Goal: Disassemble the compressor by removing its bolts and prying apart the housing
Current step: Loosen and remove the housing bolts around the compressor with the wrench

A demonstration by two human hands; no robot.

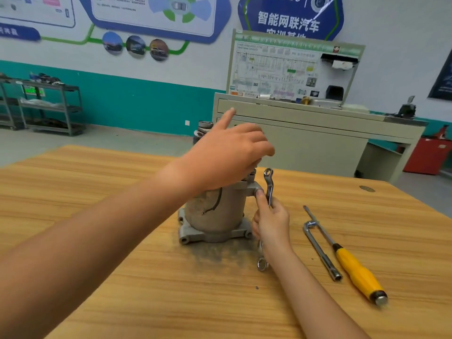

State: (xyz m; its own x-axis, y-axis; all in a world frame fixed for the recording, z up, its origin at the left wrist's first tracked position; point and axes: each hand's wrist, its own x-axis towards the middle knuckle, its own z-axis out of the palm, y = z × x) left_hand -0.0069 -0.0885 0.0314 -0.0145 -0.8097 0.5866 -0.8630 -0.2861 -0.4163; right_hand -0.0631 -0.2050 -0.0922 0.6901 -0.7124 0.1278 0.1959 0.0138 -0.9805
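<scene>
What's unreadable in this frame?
Head view only:
Top of compressor, any bolts there: hidden under left hand.
What the left fingers hold, if anything: hidden by the hand's back.
Middle of wrench: covered by right hand.
Text on wiring board: too small, blurred.

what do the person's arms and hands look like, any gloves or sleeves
Both arms are bare as far as the frame shows, with no sleeve edge in view. The left hand and the right hand have no gloves. No watch, bracelet or ring shows, though the left hand is a little blurred.
</scene>
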